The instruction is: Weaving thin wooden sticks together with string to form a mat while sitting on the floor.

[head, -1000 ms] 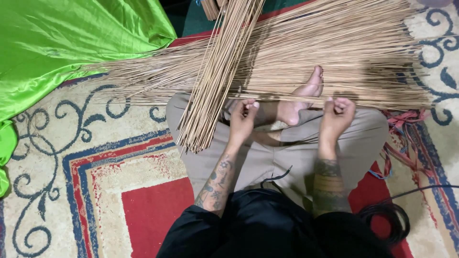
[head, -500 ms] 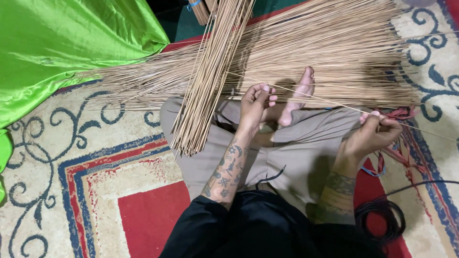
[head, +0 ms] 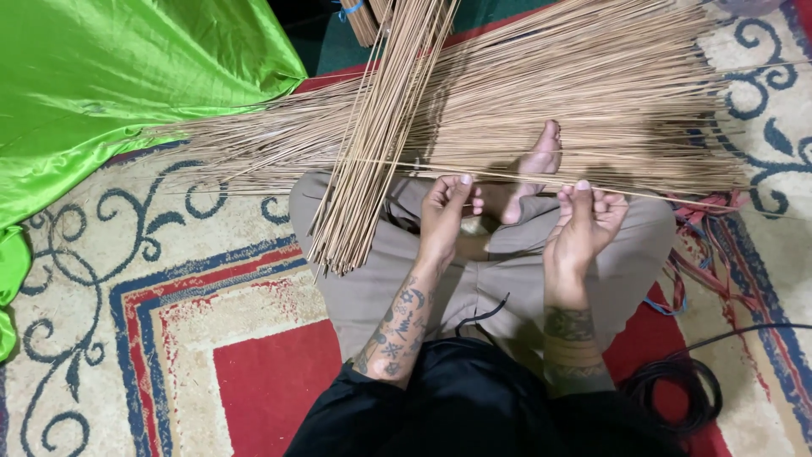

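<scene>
While you sit cross-legged on the carpet (head: 169,338), your left hand (head: 444,207) and right hand (head: 588,222) are both closed in a pinch on one thin stick (head: 516,178), thumbs pressed up against the fingers. That stick is a pale tan sliver, very slender and long, and it runs nearly level from one hand to the other and on past your right hand toward the carpet's edge. It lies just above your bare foot (head: 533,165), which pokes out between your knees.

Behind the stick, a broad heap of sticks (head: 592,93) of the same kind lies spread sideways across the floor, fanning out to thin tips at the left. Crossing over that heap, a tighter bundle of sticks (head: 381,127) slants down from the top of the view, and its lower ends rest against your left knee, just beside your left hand.

Your legs are in grey-brown trousers (head: 499,279). The carpet is cream with dark blue scrolls, blue and red border lines and a red field. A bright green satin cloth (head: 110,93) is bunched at the upper left. A coiled black cable (head: 677,393) lies by your right hip, and some red cords (head: 706,245) trail past your right knee.
</scene>
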